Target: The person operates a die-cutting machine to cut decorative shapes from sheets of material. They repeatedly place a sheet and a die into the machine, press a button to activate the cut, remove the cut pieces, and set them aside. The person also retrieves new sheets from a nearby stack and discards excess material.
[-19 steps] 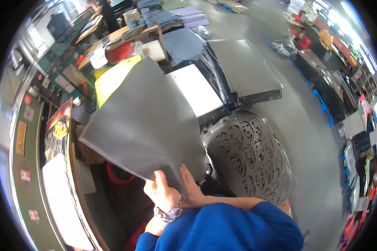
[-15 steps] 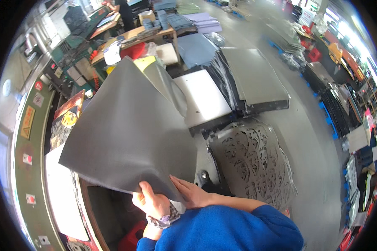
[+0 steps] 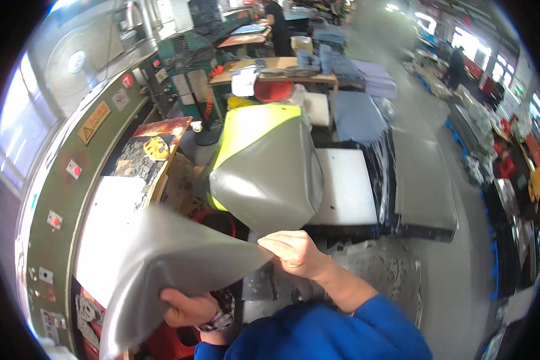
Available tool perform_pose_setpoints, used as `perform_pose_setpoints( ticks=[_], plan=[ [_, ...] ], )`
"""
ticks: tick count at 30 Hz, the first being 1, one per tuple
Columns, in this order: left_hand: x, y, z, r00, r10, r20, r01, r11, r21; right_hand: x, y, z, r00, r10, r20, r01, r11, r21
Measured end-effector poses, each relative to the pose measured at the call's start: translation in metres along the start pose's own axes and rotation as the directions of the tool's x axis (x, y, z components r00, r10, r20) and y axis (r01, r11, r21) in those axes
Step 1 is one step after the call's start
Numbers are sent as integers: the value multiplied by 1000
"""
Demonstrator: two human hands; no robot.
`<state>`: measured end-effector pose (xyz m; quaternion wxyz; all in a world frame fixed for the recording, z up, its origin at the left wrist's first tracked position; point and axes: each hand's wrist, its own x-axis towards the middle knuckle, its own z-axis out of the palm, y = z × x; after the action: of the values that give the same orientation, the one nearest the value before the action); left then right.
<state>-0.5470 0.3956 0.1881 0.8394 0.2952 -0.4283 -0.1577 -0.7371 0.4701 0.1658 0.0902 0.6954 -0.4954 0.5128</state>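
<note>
A bent grey flexible sheet (image 3: 186, 252) hangs between my hands at the front left, partly over a white board (image 3: 105, 234). My left hand (image 3: 189, 309) grips its lower edge, with the thumb on top and the other fingers hidden beneath. At the sheet's right corner, my right hand (image 3: 294, 252) pinches the edge with its fingers closed. Beyond them, another grey sheet (image 3: 270, 171) lies draped over a bright yellow sheet (image 3: 255, 123); what supports them is mostly hidden.
A green machine frame (image 3: 102, 144) with red buttons runs along the left. Cut grey pieces (image 3: 135, 157) and a yellow object (image 3: 156, 148) lie beyond the white board. Right are a white slab (image 3: 348, 186), stacked grey sheets (image 3: 423, 180) and a cut-out sheet (image 3: 384, 270). A person (image 3: 276, 30) stands far back.
The held sheet has swung left and down toward the white board, uncovering the yellow and grey sheets behind. My hands have moved apart, the right one outward. The view has turned left.
</note>
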Motion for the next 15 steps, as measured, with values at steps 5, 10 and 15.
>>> perform_pose_setpoints(
  ticks=[5, 10, 15],
  plan=[
    [23, 1, -2, 915, 222, -337, -127, 951, 282, 2, 29, 53, 994, 18, 110, -34, 989, 145],
    [51, -2, -31, 850, 452, -270, -78, 615, 784, -5, 50, 118, 977, 39, 211, -134, 881, 455],
    [97, -43, -41, 758, 593, -273, -299, 687, 662, 35, 46, 178, 920, -97, 380, -231, 650, 724]
  ],
)
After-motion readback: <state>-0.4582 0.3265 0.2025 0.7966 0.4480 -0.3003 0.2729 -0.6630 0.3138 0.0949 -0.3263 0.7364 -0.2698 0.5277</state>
